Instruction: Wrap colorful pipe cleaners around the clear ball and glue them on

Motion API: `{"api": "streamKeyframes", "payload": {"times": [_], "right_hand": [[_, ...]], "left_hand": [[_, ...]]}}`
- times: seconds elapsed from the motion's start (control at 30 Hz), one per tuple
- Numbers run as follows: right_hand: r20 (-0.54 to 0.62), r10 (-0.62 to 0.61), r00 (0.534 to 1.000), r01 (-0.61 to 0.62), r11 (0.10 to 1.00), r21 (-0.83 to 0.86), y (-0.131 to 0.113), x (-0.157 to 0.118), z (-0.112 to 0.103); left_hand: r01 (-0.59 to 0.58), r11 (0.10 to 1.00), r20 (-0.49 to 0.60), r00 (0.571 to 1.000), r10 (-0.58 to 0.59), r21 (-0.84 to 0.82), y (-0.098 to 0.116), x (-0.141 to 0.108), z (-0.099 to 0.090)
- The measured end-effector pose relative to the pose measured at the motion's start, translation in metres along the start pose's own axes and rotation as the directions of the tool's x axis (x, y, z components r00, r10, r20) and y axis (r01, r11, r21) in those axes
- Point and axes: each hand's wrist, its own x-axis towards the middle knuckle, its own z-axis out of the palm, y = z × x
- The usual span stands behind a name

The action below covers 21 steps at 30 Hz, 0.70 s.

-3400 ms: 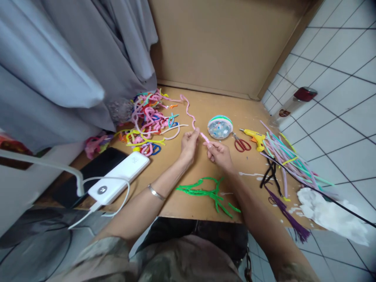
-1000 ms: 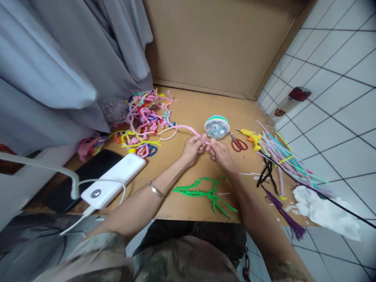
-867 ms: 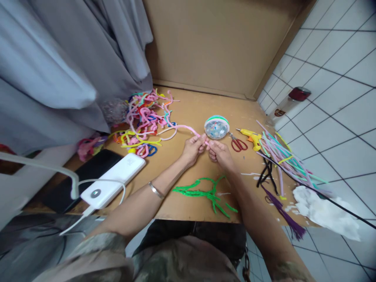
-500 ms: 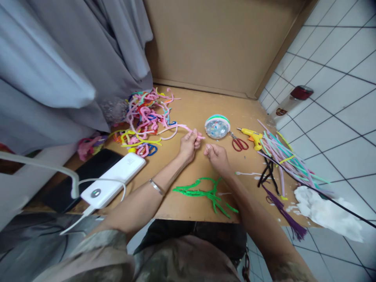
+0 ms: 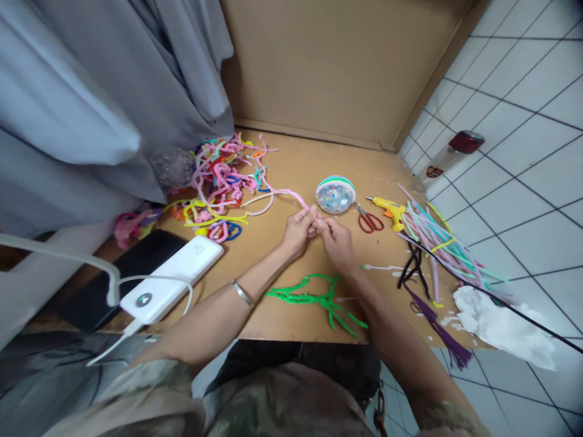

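Observation:
A pink pipe cleaner [image 5: 291, 193] runs from the tangled heap of coloured pipe cleaners [image 5: 225, 173] into my fingers. My left hand [image 5: 299, 232] is closed on it, fingers curled. Against it, my right hand [image 5: 335, 240] pinches the same pipe cleaner near its end; the tip itself is hidden between the fingers. Below my wrists, a branching shape of green pipe cleaners [image 5: 314, 298] lies flat on the table. Just beyond my hands sits a round clear case with a green and white rim [image 5: 336, 194].
Right of the case lie red-handled scissors [image 5: 370, 222], a yellow glue gun [image 5: 389, 211], a bundle of pastel pipe cleaners [image 5: 449, 243], a purple tassel [image 5: 439, 328] and white fluff [image 5: 501, 325]. At left, a white power bank [image 5: 173, 279] with a cable overlaps a black flat object [image 5: 159, 246].
My hands, apart before, have come together. My right hand has taken hold of the pink pipe cleaner's end, which stuck out of my left fingers earlier.

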Motion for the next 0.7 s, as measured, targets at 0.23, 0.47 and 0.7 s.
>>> {"api": "streamKeyframes", "payload": {"times": [0.23, 0.47, 0.7], "right_hand": [[-0.037, -0.027, 0.999, 0.026, 1.000, -0.015, 0.001, -0.005, 0.007], [-0.017, 0.040, 0.999, -0.035, 0.977, 0.212, 0.008, -0.001, 0.012], [0.002, -0.159, 0.987, 0.152, 0.941, -0.302, -0.001, -0.009, 0.009]], "left_hand": [[0.066, 0.995, -0.094, 0.993, -0.073, -0.076, 0.001, 0.001, 0.005], [0.100, 0.990, -0.128, 0.985, -0.113, -0.101, -0.002, 0.003, 0.002], [0.096, 0.991, -0.229, 0.967, -0.114, -0.092, -0.010, 0.006, 0.004]]}}
